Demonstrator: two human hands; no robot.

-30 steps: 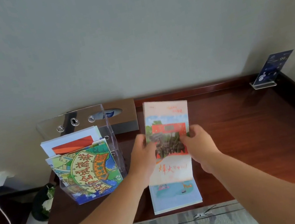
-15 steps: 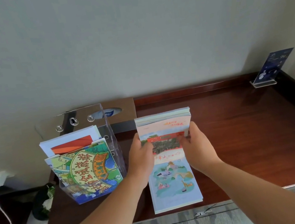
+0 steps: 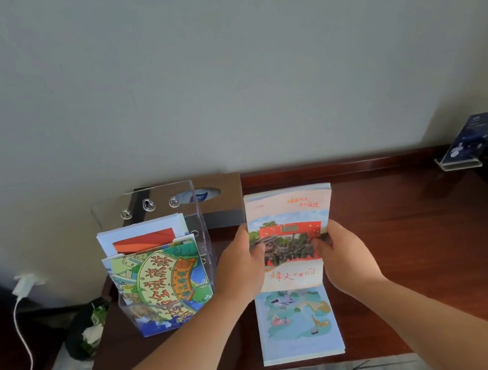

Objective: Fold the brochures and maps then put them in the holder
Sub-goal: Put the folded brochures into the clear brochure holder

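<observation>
A tall colourful brochure (image 3: 290,235) lies on the dark wooden table (image 3: 438,233), its upper panel lifted. My left hand (image 3: 241,266) pinches that panel's left edge. My right hand (image 3: 342,252) pinches its right edge. The lower pale-blue panel (image 3: 298,324) lies flat near the table's front edge. To the left stands a clear acrylic holder (image 3: 149,207). Inside it sit a green-and-yellow folded map (image 3: 163,288) in front and a white brochure with an orange picture (image 3: 145,237) behind.
A brown tissue box (image 3: 223,201) sits behind the holder against the wall. A blue card in a clear stand (image 3: 474,143) occupies the table's back right corner. A white charger and cable (image 3: 24,286) hang at the left, above a dark bin (image 3: 83,334) beside the table.
The upper panel tipped forward and down half a second ago, then rose again and now faces me. Both hands stayed on its side edges.
</observation>
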